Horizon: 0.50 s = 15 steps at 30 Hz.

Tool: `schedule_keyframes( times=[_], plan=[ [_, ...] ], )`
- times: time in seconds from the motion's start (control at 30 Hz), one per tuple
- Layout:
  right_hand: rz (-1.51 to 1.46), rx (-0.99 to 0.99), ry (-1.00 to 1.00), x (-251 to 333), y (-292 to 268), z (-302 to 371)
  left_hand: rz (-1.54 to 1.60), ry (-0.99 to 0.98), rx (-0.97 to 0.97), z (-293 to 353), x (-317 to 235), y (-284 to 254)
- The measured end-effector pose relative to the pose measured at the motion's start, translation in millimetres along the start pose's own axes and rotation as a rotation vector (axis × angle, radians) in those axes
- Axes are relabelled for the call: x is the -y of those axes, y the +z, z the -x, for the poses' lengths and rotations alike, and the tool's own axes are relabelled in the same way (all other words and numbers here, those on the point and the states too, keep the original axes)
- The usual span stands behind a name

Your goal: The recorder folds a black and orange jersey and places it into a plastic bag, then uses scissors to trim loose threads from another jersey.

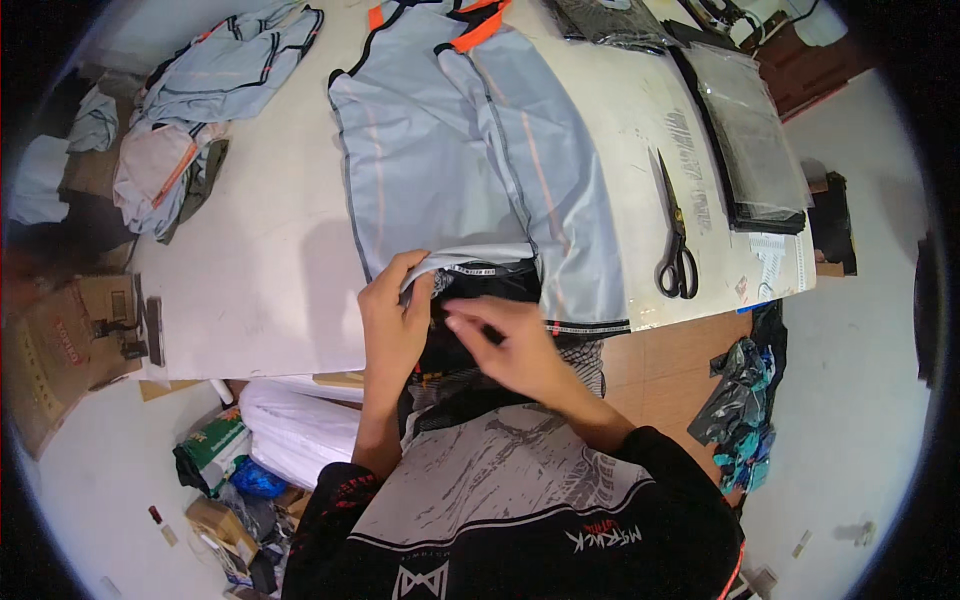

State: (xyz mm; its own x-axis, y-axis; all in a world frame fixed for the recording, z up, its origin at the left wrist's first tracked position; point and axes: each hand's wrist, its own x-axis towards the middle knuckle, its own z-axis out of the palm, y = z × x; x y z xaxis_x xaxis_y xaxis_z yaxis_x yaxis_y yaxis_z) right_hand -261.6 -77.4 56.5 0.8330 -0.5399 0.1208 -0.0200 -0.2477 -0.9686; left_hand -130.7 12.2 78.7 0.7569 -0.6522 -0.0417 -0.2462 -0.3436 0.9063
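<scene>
A pale grey-blue garment [430, 170] with dark seams and black and orange trim lies spread on the table in front of me. Its near end is partly folded up, showing a printed band and dark fabric inside. My left hand [390, 310] grips this turned-up hem, thumb on the near side and fingers going behind the cloth. Just right of it, my right hand [510, 345] is curled in a pinch over the dark fabric. Motion blurs its fingertips, so whatever they hold cannot be made out.
Black scissors [677, 245] lie right of the garment on the white table [270, 270]. Clear plastic bags [745, 130] are stacked at the right edge. More grey-blue garments [220, 80] are heaped at the far left. A cardboard box [70, 345] stands beyond the table's left edge.
</scene>
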Motion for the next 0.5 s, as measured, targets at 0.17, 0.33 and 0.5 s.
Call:
schedule_keyframes(
  times=[0.17, 0.33, 0.5],
  plan=[
    [0.212, 0.088, -0.06, -72.0, 17.5, -14.6, -0.226, 0.32, -0.022, 29.7, 0.7, -16.5],
    [0.409, 0.007, -0.333, -83.9, 20.9, -36.4, -0.373, 0.135, -0.321, 55.5, 2.0, -21.4],
    [0.352, 0.022, -0.356, -86.0, 30.7, -24.0, -0.247, 0.183, 0.272, 65.2, 38.7, 33.7]
  ],
)
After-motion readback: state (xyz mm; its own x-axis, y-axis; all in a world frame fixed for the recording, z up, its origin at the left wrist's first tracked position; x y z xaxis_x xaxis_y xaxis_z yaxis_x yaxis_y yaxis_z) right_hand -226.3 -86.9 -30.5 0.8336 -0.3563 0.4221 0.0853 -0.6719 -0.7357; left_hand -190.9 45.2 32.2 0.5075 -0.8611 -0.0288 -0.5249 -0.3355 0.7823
